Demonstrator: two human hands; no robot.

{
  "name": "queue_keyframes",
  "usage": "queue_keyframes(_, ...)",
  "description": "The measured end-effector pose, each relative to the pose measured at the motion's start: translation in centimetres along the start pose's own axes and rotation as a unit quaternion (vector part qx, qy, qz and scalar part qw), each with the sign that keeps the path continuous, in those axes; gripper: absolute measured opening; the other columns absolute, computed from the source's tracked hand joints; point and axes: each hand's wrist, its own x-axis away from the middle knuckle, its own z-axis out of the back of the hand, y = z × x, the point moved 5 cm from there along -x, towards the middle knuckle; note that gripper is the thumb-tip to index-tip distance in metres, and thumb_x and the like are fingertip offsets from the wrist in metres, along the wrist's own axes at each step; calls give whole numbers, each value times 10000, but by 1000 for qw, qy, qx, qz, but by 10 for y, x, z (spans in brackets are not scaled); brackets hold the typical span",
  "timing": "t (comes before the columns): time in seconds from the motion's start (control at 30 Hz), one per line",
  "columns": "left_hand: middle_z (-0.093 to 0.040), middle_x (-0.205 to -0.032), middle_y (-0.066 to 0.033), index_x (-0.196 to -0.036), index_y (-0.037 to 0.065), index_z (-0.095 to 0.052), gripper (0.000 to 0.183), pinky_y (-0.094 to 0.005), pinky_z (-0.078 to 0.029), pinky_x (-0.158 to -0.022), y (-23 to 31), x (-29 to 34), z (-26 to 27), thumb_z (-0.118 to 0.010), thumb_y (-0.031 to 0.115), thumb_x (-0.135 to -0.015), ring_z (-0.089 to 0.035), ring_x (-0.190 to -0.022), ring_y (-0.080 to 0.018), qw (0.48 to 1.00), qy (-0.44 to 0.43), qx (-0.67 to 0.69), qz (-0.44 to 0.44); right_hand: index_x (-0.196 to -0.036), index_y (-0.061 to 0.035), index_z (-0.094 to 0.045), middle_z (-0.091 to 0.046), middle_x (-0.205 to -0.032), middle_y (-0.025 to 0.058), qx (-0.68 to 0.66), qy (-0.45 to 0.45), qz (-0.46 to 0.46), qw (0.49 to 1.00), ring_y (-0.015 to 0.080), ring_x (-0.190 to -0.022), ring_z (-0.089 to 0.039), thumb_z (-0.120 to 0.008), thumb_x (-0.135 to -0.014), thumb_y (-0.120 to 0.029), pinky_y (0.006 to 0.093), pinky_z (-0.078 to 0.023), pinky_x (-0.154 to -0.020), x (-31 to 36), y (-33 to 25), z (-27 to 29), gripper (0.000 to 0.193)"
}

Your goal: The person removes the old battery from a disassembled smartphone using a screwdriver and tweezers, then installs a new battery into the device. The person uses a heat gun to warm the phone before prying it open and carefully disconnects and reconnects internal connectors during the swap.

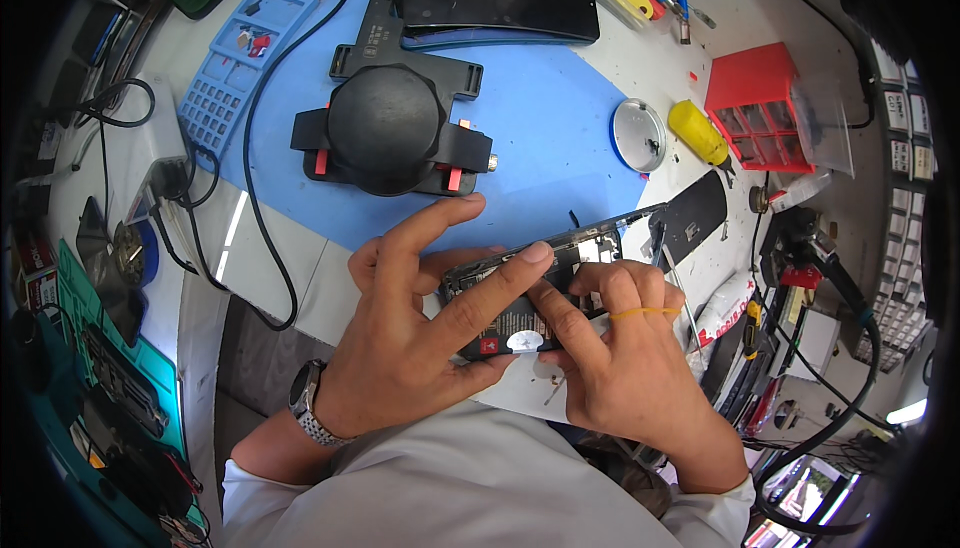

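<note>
An opened phone (508,326) with its battery and inner parts bare is held at a slant over the front edge of the bench. My left hand (400,333) grips its left end, one finger laid across the inside and the thumb at the near edge; another finger is raised. My right hand (630,358) has its fingers curled onto the phone's middle, the fingertips pressed to the inner parts. Whether a small piece is pinched there is hidden. A thin yellow band (645,312) loops round the right fingers. A dark flat panel (694,218) lies beyond the phone's right end.
On the blue mat (560,98) stand a black clamp holder (388,128) and a dark-screened phone (497,0). A round metal tin (638,136), yellow bottle (698,132) and red drawer box (757,108) sit to the right. A black cable (250,168) crosses the left side, by a blue parts tray (215,98).
</note>
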Motion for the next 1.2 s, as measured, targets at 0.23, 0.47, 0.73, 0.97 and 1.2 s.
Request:
queue_keyframes(0.23, -392, -1643, -280, -1553, 90, -661, 930, -324, -696, -880, 0, -4, 1, -1061, 185, -719, -710, -1268, -314, 997, -11, -54, -51, -1508, -130, -687, -584, -1325, 142, -14, 10, -4, 1000, 357, -1198, -552, -851, -892, -215, 528, -399, -923, 1, 4, -3, 643)
queue_keyframes(0.47, -393, -1646, -280, -1557, 95, -657, 941, -314, -691, -855, 0, -4, 1, -1064, 188, -714, -711, -1259, -306, 997, -14, -63, -49, -1492, -156, -700, -587, -1334, 141, -17, 16, -2, 1000, 358, -1208, -551, -858, -892, -231, 527, -401, -916, 3, 6, -6, 625)
queue_keyframes(0.73, -391, -1648, -278, -1557, 96, -656, 938, -318, -696, -857, -1, -4, 1, -1063, 187, -717, -711, -1270, -316, 997, -15, -59, -50, -1475, -175, -707, -570, -1332, 135, -25, 13, -3, 1000, 356, -1193, -539, -865, -887, -232, 530, -397, -923, 1, 7, -8, 612)
queue_keyframes(0.97, -391, -1710, -230, -1644, 215, -635, 981, -435, -318, -1201, -1, 0, 0, -1022, 185, -743, -753, -1288, -263, 1000, -3, 1, -1, -1488, -147, -694, -553, -1312, 147, -19, -16, -4, 1000, 362, -1201, -528, -844, -897, -225, 529, -402, -937, -2, 4, -1, 615)
queue_keyframes(1.2, -393, -1703, -235, -1625, 199, -644, 972, -419, -374, -1139, -1, -1, -1, -1024, 174, -731, -750, -1281, -265, 1000, -1, -3, -8, -1479, -88, -686, -550, -1250, 170, -25, -43, 4, 999, 390, -1176, -527, -883, -821, -178, 538, -403, -933, -9, 2, 7, 693)
